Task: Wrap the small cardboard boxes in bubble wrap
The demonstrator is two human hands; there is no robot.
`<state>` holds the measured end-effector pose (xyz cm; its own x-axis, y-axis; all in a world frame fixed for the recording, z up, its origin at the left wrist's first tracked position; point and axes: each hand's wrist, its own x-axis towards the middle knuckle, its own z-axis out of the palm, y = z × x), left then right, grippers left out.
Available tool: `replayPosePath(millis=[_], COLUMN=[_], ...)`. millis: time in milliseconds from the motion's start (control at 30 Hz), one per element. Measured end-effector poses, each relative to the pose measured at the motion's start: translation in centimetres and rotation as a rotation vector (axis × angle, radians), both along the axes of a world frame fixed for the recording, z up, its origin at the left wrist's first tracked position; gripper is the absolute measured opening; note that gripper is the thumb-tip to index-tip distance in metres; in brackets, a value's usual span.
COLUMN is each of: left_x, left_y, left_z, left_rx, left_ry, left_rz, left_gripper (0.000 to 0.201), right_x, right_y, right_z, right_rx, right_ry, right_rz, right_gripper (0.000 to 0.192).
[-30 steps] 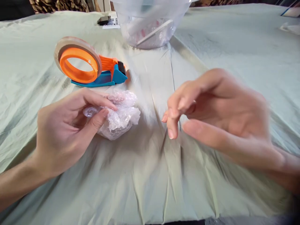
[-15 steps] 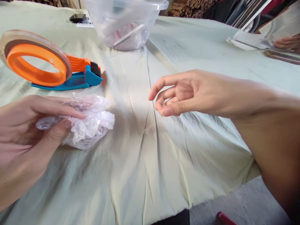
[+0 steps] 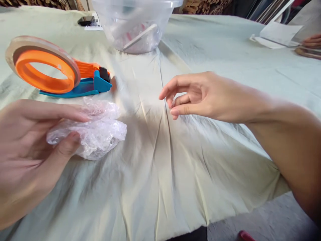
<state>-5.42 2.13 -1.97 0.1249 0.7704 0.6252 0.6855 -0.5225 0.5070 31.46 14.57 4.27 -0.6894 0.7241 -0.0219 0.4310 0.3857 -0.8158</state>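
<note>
My left hand (image 3: 47,140) pinches a crumpled bundle of clear bubble wrap (image 3: 100,134) between thumb and fingers, low over the cloth at the left. What lies inside the wrap, if anything, cannot be made out. Over the middle of the table hovers my right hand (image 3: 193,97), its fingers curved and thumb and index finger apart. A small clear glint shows by its middle fingertip, too faint to name. Behind the bubble wrap stands an orange and blue tape dispenser (image 3: 87,86) with a large roll of clear tape (image 3: 12,55); neither hand touches it.
A translucent plastic tub (image 3: 142,30) with wrapped items stands at the back. Left of it lies a black phone-like object (image 3: 86,21). White papers (image 3: 279,33) and another person's hand (image 3: 312,41) are at the far right. The wrinkled pale tablecloth (image 3: 183,187) ends at the front right.
The view has shifted slightly. My right hand's thumb and index finger have spread further apart. My left hand keeps hold of the bubble wrap, which has turned a little.
</note>
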Motion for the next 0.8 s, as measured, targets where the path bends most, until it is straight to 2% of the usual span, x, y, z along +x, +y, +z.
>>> replayPosePath(millis=[100, 167, 367, 567, 700, 800], left_x=[0.5, 0.9, 0.9, 2.5, 3.1, 2.8], left_y=[-0.2, -0.4, -0.7, -1.6, -2.1, -2.1], left_z=[0.5, 0.5, 0.1, 0.6, 1.0, 1.2], left_rx=[-0.023, -0.066, -0.054, -0.093, -0.107, -0.118], left_ry=[0.113, 0.049, 0.082, -0.008, -0.014, 0.039], left_rz=[-0.076, -0.042, -0.046, -0.013, -0.096, -0.092], left_gripper=[0.044, 0.044, 0.041, 0.048, 0.061, 0.064], right_x=[-0.2, -0.3, -0.2, -0.5, -0.8, -0.8], right_y=[0.1, 0.1, 0.3, 0.4, 0.2, 0.4], right_z=[-0.6, -0.8, -1.2, -1.6, -1.8, -2.1], right_rx=[0.117, 0.184, 0.213, 0.302, 0.469, 0.568], right_ry=[0.027, 0.015, -0.018, 0.049, 0.036, 0.011], right_rz=[-0.052, -0.066, -0.078, -0.111, -0.141, -0.101], right_gripper=[0.033, 0.039, 0.051, 0.044, 0.038, 0.038])
